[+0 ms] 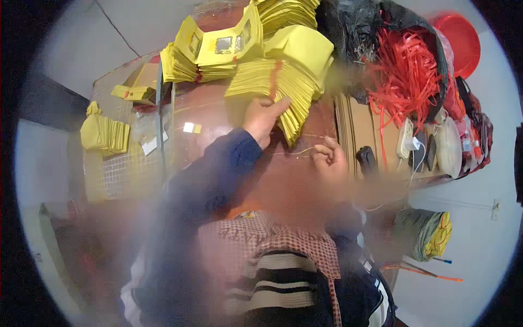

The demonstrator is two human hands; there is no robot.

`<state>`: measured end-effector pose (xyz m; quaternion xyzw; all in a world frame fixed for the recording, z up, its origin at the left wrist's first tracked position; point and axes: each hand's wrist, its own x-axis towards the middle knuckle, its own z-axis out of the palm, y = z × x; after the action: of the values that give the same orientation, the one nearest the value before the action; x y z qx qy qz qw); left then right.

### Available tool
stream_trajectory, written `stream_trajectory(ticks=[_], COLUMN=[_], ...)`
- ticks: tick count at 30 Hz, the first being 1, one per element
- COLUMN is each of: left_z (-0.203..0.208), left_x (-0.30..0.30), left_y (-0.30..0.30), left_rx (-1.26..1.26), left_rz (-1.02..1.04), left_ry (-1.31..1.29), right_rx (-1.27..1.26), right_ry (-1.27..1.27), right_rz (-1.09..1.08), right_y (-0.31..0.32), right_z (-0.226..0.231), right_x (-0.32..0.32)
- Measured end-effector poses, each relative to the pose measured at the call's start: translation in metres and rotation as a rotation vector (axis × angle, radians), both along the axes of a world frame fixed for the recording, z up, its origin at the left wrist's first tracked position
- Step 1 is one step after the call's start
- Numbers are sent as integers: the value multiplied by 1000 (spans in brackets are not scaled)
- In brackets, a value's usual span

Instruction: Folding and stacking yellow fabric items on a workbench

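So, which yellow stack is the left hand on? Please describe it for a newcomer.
Start at the reddish-brown table, which is covered in yellow paper stacks. The left hand rests on the fanned stack of yellow sheets nearest the person. Only this stack has a red band across it.

Far right, a tangle of red plastic strips (pixel 406 73) spills from a black bag (pixel 354 27), with a red basin (pixel 463 41) beyond it. A white power strip (pixel 406 139) lies nearer on the right. At far left, a small cardboard box (pixel 143 76) sits on the brown table (pixel 218 117).
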<state>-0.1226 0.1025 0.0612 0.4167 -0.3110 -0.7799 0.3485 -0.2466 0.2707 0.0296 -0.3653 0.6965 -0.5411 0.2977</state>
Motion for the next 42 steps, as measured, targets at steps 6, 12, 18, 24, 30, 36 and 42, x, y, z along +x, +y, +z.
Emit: stream_trajectory(ticks=[6,12,18,24,30,36,42], left_z=[-17,-9,-27,-44,-2,-7,-10], left_x=[6,16,18,54,110,144,151], left_y=[-2,0,6,34,66,82,70], left_rx=[-78,-69,-200,-471,-743,-1624,-1356], left_rz=[1,-103,-23,-58,-38,-688,-422], left_ry=[13,122,49,-204,-394,-1042,-1021], right_rx=[-12,-157,-275,-221,-257,-42,117], right_ry=[-67,24,407,578,270,-743,-390], right_rz=[23,25,100,210,277,278,203], right_y=[-6,-15,-48,-87,-58,-20,-13], right_z=[19,11,31,6,8,30,-25], right_x=[22,44,62,48,62,68,64])
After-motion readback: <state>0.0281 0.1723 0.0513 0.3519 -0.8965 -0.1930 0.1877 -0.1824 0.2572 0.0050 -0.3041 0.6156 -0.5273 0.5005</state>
